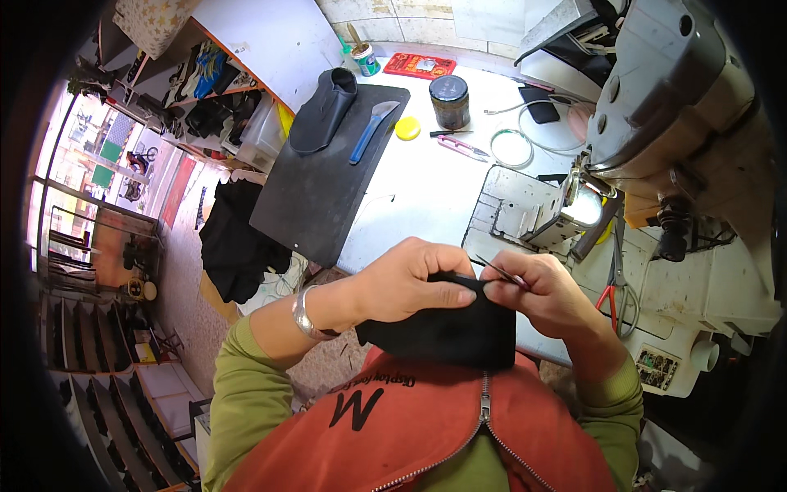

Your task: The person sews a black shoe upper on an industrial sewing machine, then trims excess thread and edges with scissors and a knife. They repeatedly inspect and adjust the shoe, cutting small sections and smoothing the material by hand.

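In front of my chest my left hand (410, 283) is closed on the upper edge of a black piece of fabric (447, 332), with the thumb lying along that edge. My right hand (545, 291) pinches a thin, dark, pointed tool with a reddish part (515, 280); its exact kind is unclear. The tool's tip is at the fabric's edge, close to my left fingertips. My right fingers also meet the fabric's corner. Below my hands the fabric hangs over my red vest (344, 426).
A sewing machine (680, 107) stands at the right, with red-handled scissors (613, 283) beside it. On the white table are a dark cutting mat (320, 180), a blue-handled knife (370, 135), pink thread snips (461, 148) and a dark jar (449, 102). Black cloth (242, 242) lies left.
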Demonstrator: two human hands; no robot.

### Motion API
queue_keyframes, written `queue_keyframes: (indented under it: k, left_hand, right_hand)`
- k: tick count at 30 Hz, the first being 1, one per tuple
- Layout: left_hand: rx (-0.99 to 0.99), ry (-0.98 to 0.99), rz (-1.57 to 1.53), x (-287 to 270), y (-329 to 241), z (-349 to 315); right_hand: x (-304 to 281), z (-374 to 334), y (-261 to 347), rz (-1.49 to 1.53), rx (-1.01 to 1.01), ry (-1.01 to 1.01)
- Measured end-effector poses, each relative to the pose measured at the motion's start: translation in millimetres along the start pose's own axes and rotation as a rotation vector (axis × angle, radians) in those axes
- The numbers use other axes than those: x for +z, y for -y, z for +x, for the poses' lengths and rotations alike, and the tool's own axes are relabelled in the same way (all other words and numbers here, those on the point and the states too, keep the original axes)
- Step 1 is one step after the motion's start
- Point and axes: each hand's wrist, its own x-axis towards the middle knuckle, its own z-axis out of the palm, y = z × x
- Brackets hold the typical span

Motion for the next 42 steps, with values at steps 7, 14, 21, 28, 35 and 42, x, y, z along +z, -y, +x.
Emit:
queue_keyframes:
  k: [7, 14, 21, 28, 35, 42]
  left_hand:
    - [-0.020, -0.032, -0.614, 11.1, 19.3, -7.9]
    - [0.113, -0.257, -0.328, 11.8, 21.6, -8.1]
    - [0.092, -0.286, -0.342, 23.1, 30.7, -5.2]
    - [0.011, -0.238, -0.476, 41.0, 46.5, 37.9]
    - [-0.011, -0.170, -0.188, 49.4, 34.8, 58.3]
    - [-0.042, -0.222, -0.134, 53.9, 28.8, 58.5]
  right_hand:
    - [14.6, 1.9, -23.5, 0.512, 0.012, 0.043]
    - [22.6, -11.3, -37.7, -0.146, -0.422, -0.533]
    - [35.6, -18.8, -48.5, -0.272, -0.388, -0.527]
    - [27.4, -51.3, -67.1, -0.110, -0.140, -0.659]
    - [8.7, -74.6, -67.8, -0.456, -0.158, -0.756]
    - [9.1, -72.1, -71.4, -0.521, -0.177, -0.776]
